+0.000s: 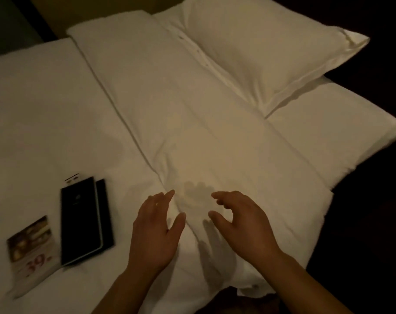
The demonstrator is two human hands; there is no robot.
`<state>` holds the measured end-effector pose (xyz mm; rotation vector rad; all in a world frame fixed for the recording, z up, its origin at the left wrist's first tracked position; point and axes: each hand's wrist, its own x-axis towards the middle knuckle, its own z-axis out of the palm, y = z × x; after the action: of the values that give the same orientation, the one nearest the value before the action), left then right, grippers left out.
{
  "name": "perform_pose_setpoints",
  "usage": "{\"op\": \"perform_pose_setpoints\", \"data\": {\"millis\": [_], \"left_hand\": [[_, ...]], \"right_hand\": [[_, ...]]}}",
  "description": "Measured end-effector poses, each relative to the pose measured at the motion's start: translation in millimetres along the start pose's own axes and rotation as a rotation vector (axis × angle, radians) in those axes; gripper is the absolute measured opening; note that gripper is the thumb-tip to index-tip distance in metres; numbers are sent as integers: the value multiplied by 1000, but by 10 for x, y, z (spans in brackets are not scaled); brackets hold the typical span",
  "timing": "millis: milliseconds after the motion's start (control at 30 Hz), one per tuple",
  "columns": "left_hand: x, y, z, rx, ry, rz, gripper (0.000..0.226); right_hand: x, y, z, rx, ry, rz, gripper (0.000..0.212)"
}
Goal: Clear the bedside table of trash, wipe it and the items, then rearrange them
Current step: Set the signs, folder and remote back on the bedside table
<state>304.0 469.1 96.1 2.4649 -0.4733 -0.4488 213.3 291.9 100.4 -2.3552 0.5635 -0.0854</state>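
Nearest, the left grip (156, 230) and the right grip (242, 225) hang side by side over the white duvet (192, 109), fingers loosely curved and holding nothing. Left of them a black folder (83, 220) lies on the bed sheet (34, 109), with a printed leaflet (31, 245) marked 39 just beside it

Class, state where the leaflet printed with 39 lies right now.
In the head view, the leaflet lies on the white bed at lower left, beside the black booklet on its right, left of the left hand.
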Motion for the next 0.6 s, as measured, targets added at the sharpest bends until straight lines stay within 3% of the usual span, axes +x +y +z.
{"op": "perform_pose_setpoints", "data": {"millis": [367,500,600], "left_hand": [[-30,-1264,-740,6,50,-186,54],[-107,-1765,-905,13,144,-306,48],[-157,-2075,-974,30,241,-393,45]], "right_hand": [[344,-1100,1069,125,-167,35,29],[391,-1317,1498,290,-228,157,27],[424,-1428,1813,360,-295,218,37]]}}
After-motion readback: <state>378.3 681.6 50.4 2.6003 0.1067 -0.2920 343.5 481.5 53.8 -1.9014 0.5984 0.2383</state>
